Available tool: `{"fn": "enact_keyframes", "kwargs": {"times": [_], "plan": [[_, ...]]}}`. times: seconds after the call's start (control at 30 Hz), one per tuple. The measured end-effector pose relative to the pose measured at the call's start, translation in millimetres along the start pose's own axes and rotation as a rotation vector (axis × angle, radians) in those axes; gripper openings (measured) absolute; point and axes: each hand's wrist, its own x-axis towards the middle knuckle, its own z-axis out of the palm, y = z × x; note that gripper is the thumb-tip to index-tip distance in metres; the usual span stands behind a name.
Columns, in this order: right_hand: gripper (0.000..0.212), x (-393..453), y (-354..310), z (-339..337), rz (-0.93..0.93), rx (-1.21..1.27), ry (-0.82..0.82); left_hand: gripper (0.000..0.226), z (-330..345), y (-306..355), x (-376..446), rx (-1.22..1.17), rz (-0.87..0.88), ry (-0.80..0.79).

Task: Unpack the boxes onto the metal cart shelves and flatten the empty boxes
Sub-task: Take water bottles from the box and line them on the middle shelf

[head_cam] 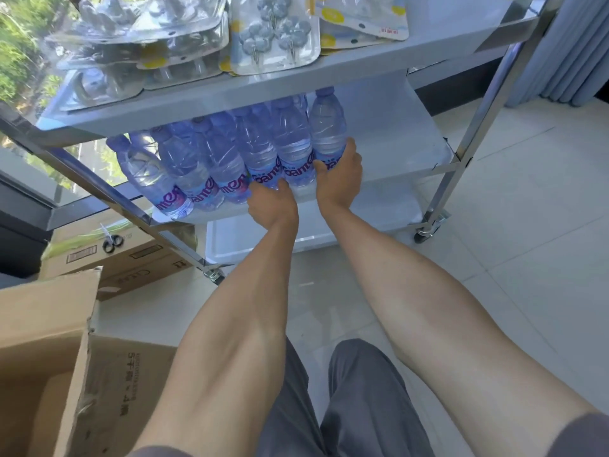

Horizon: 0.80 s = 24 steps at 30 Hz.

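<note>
Right hand: the right hand wraps the lower body of the end bottle, thumb on its left side and fingers curled round the right, at label height.
Left hand: the left hand grips the base of a second bottle, the next 1 to the left; its fingers are hidden behind the bottle, so how far they close I cannot tell.
Where the bottles stand: both are on the middle shelf of the metal cart, at the right end of the bottle row, touching their neighbours.
Long axis: each bottle stands cap up, appearing to lean away from the person in this wide view, with the caps tucked under the top shelf.
Key relation: bare shelf lies to the right of the end bottle, on the right hand's side; the packed row lies to the left. The right hand is the nearer 1 to that free space.
Judged step: setting these 2 bottles into line; the next load would likely go to their right.
Risk: the top shelf sits close over the caps, so a bottle must slide in low, not drop from above.
Boxes: an open box stands at the person's left, its inside hidden; another box sits behind it by the cart leg. Neither is flattened yet.
Top shelf load: blister packs of hooks.
</note>
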Motion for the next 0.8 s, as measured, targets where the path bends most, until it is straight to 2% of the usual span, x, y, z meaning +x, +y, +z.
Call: {"fn": "enact_keyframes", "kwargs": {"times": [0.1, 0.2, 0.3, 0.5, 0.6, 0.7, 0.8], "plan": [[0.074, -4.7, 5.8, 1.4, -0.037, -0.022, -0.02, 0.046, 0.9, -5.3, -1.0, -0.025, 0.0, 0.019], [0.066, -7.5, 18.1, 0.5, -0.08, 0.014, -0.024, 0.054, 3.6, -8.8, 1.5, -0.049, 0.022, 0.039], [0.058, -9.3, 22.9, 3.0, -0.019, 0.105, 0.013, 0.061, 5.2, -5.9, 6.0, -0.051, 0.012, 0.043], [0.051, -9.1, 19.8, 6.7, 0.05, 0.093, 0.021, 0.048, 2.3, -3.7, 12.5, 0.014, -0.047, 0.017], [0.05, -11.8, 22.5, 1.5, -0.014, 0.059, -0.034, 0.041, 2.0, -9.4, 17.6, -0.041, -0.046, -0.012], [0.059, -21.6, 20.1, -10.5, -0.028, -0.013, -0.091, 0.035, -6.8, -15.3, 14.0, -0.093, 0.017, -0.061], [0.063, -34.2, 10.4, -24.0, -0.049, -0.166, -0.11, 0.038, -22.4, -17.6, 7.7, -0.1, 0.047, -0.082]]}}
